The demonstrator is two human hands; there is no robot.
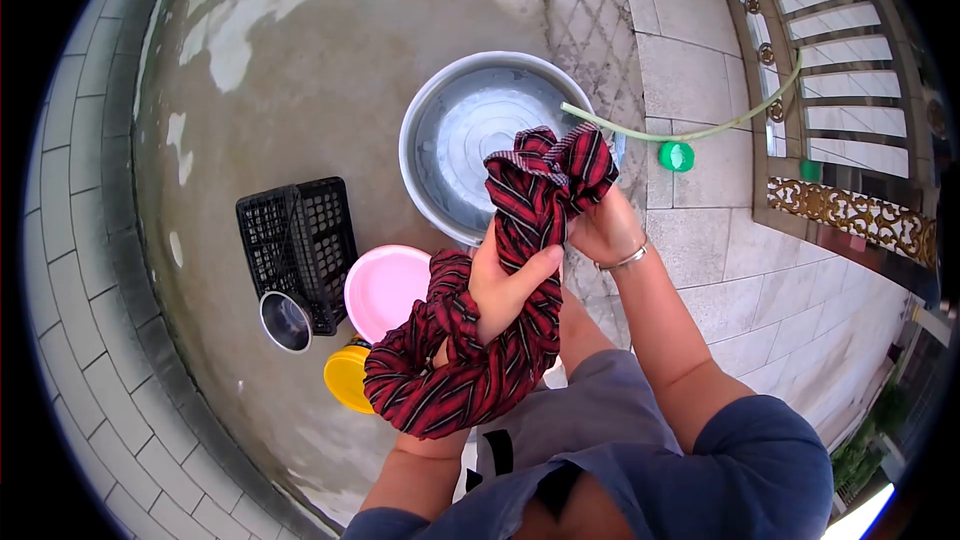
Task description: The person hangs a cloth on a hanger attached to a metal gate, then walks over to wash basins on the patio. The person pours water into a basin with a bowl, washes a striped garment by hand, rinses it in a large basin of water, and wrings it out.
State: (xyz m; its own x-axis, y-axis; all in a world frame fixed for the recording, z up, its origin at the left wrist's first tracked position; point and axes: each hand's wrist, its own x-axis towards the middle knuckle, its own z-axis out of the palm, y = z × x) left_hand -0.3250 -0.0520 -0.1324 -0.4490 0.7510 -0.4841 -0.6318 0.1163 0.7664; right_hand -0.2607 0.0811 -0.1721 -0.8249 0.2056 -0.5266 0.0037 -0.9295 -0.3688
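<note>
A red and black striped cloth (470, 380) is twisted into a thick rope, and part of it loops round my left wrist and forearm. My left hand (505, 285) is closed round its middle, with the thumb across the cloth. Higher up, my right hand (605, 225), with a metal bracelet at the wrist, grips the bunched upper end; the cloth hides some of its fingers. That end hangs over the near right rim of a large metal basin (409, 155), which holds water.
A pale green hose (700, 135) runs from the railing (850, 125) to the basin's rim. Beside it stands a green container (676, 156). At the left are a black crate (300, 250), a metal bowl (286, 322), a pink basin (385, 290) and a yellow container (347, 378).
</note>
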